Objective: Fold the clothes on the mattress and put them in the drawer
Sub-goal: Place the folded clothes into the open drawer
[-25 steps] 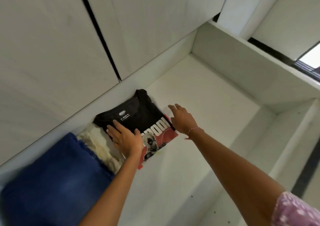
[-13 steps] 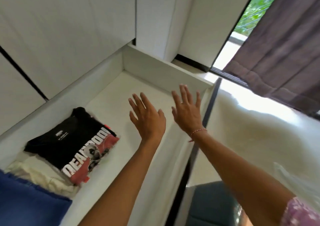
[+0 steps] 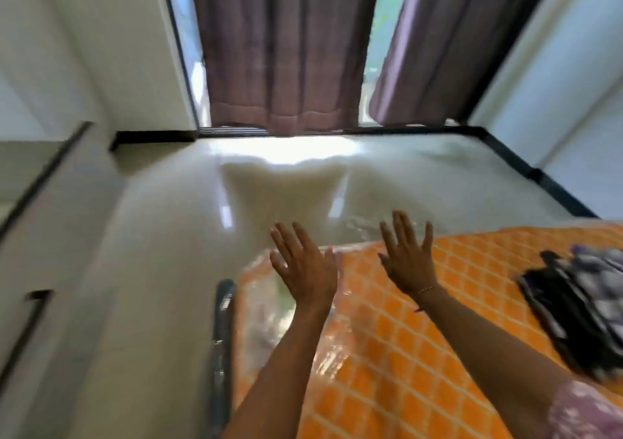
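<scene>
An orange checked mattress (image 3: 438,354) in clear plastic wrap fills the lower right. A dark garment with pale purple and white patches (image 3: 580,307) lies crumpled on it near the right edge, blurred. My left hand (image 3: 303,266) hovers over the mattress's near left corner, fingers spread, palm down, holding nothing. My right hand (image 3: 408,260) is raised beside it above the mattress, also spread and empty. The drawer's white front (image 3: 40,253) shows only at the left edge; its inside is out of view.
Glossy cream floor (image 3: 168,270) lies between the drawer unit and the mattress. Purple-brown curtains (image 3: 286,51) hang over a window at the back. A white wall with a black skirting (image 3: 539,175) runs along the right. The mattress has a dark blue side edge (image 3: 220,354).
Both hands left the folded black T-shirt in the drawer and came away empty. The view swung right from the drawer to the floor and mattress.
</scene>
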